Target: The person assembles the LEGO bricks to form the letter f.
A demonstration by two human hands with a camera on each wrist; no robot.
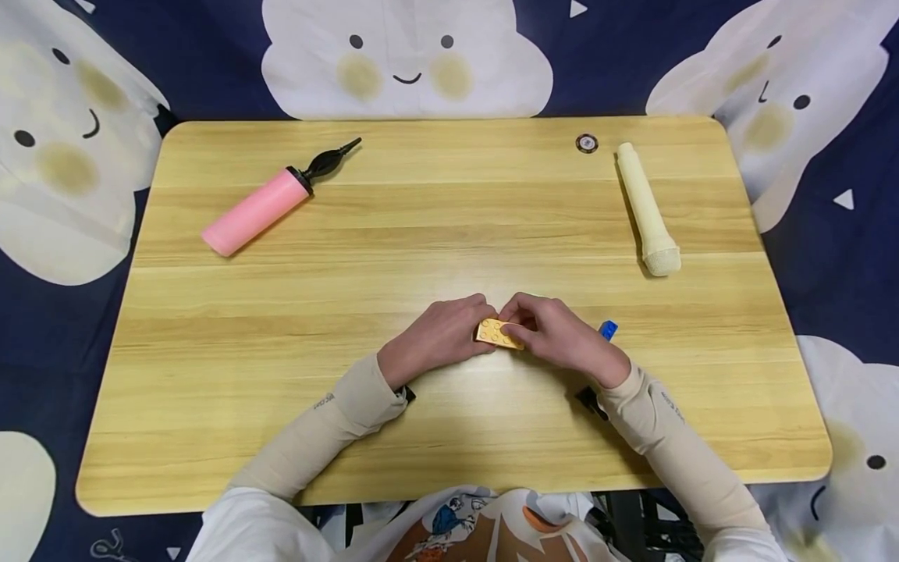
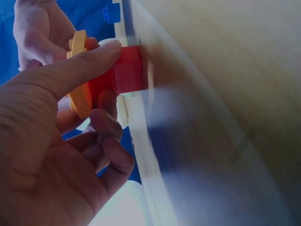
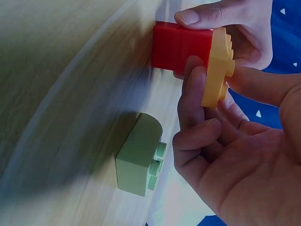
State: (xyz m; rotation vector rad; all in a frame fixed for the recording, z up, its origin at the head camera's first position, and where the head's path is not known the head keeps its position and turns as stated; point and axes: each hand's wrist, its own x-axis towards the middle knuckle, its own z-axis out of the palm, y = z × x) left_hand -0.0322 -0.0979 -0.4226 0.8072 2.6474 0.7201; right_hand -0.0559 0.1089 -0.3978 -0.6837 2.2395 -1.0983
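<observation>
Cloud-print cloth [image 1: 218, 47]: dark blue, pressing close round the far edge and both sides.
Wooden table [image 1: 393, 226]: rounded corners, the near edge passing under the person's forearms; a broad stretch of wood runs from the hands to the far edge.
Pink pump [image 1: 260, 211]: lying aslant toward the far left corner, its black nozzle aimed at the far edge, well apart from the hands.
Cream microphone [image 1: 648, 207]: lying near the right edge, head toward the person, with elbow room between it and the fingers.
Left hand [image 1: 444, 332]: thumb and fingers pinching the red block, nearer the near edge than the far one.
Right hand [image 1: 562, 336]: pinching the yellow brick, thumb on its studs.
Red block [image 3: 181, 47]: between the hands, against the yellow brick's underside (one piece or two stacked, I can't tell from here).
Yellow brick [image 1: 494, 333]: studs up, held between both hands.
Green block [image 3: 138, 157]: on the wood near the right hand, one end rounded, touching neither hand.
Blue brick [image 1: 608, 330]: just beyond the right wrist.
Round disc [image 1: 586, 143]: dark-rimmed, near the far edge.
</observation>
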